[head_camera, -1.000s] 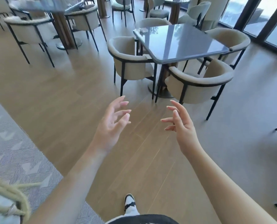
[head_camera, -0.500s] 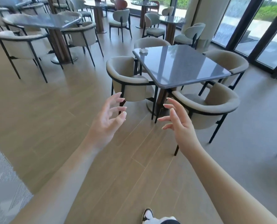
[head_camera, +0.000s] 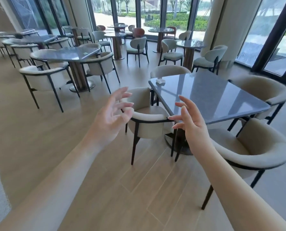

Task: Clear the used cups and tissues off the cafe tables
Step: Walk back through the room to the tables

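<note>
Left hand: we see our left hand (head_camera: 111, 116) raised in the air over the wooden floor (head_camera: 59, 140), fingers spread and loosely bent, nothing in it.
Right hand: our right hand (head_camera: 191, 121) is lifted beside it, well apart from it, fingers splayed and relaxed, gripping nothing.
Near tabletop: the grey square tabletop (head_camera: 210, 97) stands just ahead of our hands, with cream round-backed chairs (head_camera: 149, 124) drawn up around it.
Tissue: a crumpled white tissue (head_camera: 160, 81) lies on the far left corner of that tabletop, well beyond both hands.
Second tabletop: further off to the left, another grey tabletop (head_camera: 67, 54) carries a small pale scrap (head_camera: 85, 53) near its right edge; we cannot tell what it is.
Cups and containers: we can make out no cup or other container on any tabletop from here; the far ones by the windows are too blurred to judge.
</note>
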Available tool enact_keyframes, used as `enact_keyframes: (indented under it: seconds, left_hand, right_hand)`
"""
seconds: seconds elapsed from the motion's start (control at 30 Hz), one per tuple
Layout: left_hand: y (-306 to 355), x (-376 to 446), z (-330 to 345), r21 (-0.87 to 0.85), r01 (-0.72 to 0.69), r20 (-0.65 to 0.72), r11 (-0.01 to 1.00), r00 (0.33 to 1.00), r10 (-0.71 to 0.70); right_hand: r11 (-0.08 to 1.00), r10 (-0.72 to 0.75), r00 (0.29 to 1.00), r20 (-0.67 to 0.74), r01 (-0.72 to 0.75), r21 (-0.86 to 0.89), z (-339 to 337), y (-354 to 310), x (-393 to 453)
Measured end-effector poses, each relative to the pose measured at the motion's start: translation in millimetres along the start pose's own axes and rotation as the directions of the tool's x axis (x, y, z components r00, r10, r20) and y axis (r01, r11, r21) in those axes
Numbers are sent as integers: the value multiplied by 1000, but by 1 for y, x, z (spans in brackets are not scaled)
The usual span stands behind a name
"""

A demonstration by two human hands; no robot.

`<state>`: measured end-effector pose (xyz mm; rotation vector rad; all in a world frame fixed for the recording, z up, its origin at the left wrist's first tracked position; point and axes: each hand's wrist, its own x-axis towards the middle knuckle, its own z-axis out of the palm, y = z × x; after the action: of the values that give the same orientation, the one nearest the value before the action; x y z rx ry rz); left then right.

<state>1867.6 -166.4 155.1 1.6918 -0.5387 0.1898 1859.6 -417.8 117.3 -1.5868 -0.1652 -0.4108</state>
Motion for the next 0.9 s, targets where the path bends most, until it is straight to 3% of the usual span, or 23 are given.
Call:
enact_keyframes:
  seconds: [0.3,0.9]
  left_hand:
    - [-29,106,-51,38,-31,-35,999,999,32]
    - [-131,303,-248,3,-125,56,992,991,124]
  right_hand:
    - [998,-40,999,4,39,54,35,17,109]
    - [995,-103,991,-88,101,-25,217,58,312]
